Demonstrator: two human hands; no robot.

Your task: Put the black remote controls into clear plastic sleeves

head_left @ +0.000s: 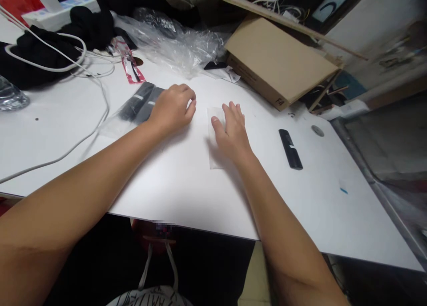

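Note:
My left hand point(173, 106) is curled on the white table beside a clear bag with dark flat items point(138, 103) in it. Its fingertips bend toward the thumb, and nothing shows between them. My right hand point(231, 130) has its fingers apart, above a flat translucent sleeve point(214, 152) that it partly covers. To the right of that hand a black oblong case point(290, 149) with a small white label lies on the table.
A cardboard box point(280, 59) stands at the back right, near crumpled clear plastic point(180, 43). White cables point(103, 92) cross the left side of the table point(187, 195). A red-and-clear packet point(128, 61) and a grey disc point(317, 130) lie there too.

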